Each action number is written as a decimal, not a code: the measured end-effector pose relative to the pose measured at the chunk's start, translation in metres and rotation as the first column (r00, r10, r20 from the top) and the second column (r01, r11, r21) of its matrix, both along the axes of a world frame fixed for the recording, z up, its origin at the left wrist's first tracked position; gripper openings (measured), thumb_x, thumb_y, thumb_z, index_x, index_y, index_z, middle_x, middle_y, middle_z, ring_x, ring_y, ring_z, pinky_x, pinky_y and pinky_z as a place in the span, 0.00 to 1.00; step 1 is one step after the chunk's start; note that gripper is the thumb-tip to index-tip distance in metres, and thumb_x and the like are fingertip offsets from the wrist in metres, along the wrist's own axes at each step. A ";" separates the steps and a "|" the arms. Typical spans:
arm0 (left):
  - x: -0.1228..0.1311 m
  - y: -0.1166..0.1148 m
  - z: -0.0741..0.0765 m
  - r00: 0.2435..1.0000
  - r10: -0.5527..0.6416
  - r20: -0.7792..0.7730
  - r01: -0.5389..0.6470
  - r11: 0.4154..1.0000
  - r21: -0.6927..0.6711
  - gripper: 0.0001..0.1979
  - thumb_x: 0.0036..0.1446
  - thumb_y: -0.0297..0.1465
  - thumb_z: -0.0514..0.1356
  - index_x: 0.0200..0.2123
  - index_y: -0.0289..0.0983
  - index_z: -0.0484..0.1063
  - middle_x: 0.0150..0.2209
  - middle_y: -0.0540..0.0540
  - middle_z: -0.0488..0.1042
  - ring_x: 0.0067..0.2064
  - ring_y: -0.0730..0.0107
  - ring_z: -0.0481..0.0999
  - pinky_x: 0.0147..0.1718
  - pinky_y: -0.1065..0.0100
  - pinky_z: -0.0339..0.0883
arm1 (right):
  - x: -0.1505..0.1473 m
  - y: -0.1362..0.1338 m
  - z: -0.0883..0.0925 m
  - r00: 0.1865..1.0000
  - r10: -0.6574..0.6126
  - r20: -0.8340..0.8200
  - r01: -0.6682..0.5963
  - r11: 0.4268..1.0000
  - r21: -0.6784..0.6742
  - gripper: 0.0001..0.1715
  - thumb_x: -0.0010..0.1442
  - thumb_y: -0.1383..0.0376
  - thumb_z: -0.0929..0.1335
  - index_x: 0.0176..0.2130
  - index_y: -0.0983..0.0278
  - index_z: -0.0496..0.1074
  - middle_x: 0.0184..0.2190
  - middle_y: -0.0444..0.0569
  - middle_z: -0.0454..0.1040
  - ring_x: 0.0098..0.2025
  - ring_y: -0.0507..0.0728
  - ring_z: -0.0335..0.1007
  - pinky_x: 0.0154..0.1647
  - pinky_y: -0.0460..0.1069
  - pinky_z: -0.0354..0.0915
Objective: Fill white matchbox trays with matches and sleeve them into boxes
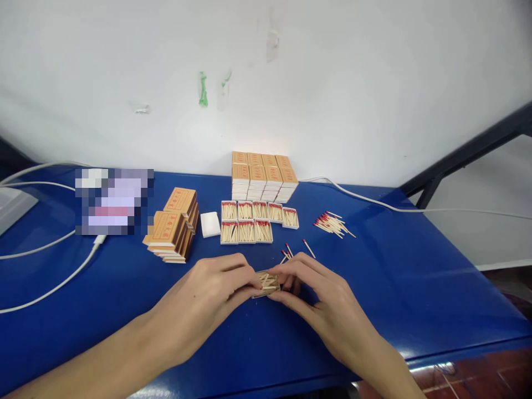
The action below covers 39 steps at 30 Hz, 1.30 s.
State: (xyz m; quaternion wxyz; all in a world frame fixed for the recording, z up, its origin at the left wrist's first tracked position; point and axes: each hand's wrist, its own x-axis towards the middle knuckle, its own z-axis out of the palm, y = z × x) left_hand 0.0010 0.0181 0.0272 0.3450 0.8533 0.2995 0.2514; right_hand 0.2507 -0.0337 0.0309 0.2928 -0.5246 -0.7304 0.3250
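Left hand [216,288] and right hand [316,293] each pinch one end of the match tray [267,282], flat on the worktop [415,277], probably steadying its contents; filled trays [249,221] at 12 o'clock, loose matches [332,224] at 2 o'clock.

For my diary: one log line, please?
left hand: gripping match tray | right hand: gripping it too | loose matches: farther right

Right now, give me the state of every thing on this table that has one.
Held tray: open, matches inside lying crossed, gripped at both ends.
Left hand: fingers shut on the tray's left end.
Right hand: fingers shut on its right end.
Eight trays: open, full, in two rows.
Boxes by the wall: closed, stacked.
Brown boxes at left: stacked, leaning.
Loose matches: unburnt, heaped.
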 end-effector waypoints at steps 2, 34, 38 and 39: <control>0.000 -0.002 -0.006 1.000 -0.029 0.006 0.028 0.993 0.112 0.08 0.80 0.29 0.59 0.52 0.43 0.79 0.44 0.50 0.80 0.42 0.69 0.81 0.41 0.66 0.74 | 0.003 -0.001 -0.001 1.000 -0.021 0.000 0.021 1.000 -0.004 0.11 0.73 0.64 0.74 0.54 0.52 0.80 0.44 0.41 0.76 0.41 0.53 0.75 0.46 0.49 0.73; 0.012 -0.015 -0.006 0.978 0.208 0.004 -0.205 0.959 0.197 0.11 0.72 0.23 0.58 0.50 0.40 0.77 0.48 0.45 0.74 0.41 0.65 0.79 0.40 0.61 0.78 | 0.007 0.004 -0.008 0.869 -0.416 0.267 0.345 0.898 0.273 0.11 0.76 0.57 0.70 0.47 0.59 0.80 0.42 0.49 0.79 0.35 0.57 0.76 0.37 0.54 0.73; 0.012 -0.015 -0.005 0.977 0.215 -0.010 -0.209 0.959 0.189 0.10 0.70 0.25 0.61 0.51 0.41 0.77 0.53 0.44 0.74 0.43 0.63 0.82 0.43 0.59 0.82 | 0.005 0.006 -0.015 0.825 -0.446 0.347 0.349 0.885 0.308 0.21 0.78 0.48 0.66 0.46 0.61 0.79 0.43 0.53 0.79 0.34 0.59 0.77 0.34 0.54 0.72; 0.012 -0.015 -0.006 0.978 0.206 -0.011 -0.201 0.962 0.184 0.11 0.70 0.26 0.63 0.53 0.42 0.77 0.54 0.44 0.75 0.45 0.62 0.82 0.45 0.58 0.82 | 0.005 0.007 -0.017 0.820 -0.448 0.357 0.345 0.884 0.315 0.23 0.79 0.48 0.65 0.46 0.61 0.79 0.42 0.53 0.79 0.34 0.59 0.77 0.33 0.54 0.72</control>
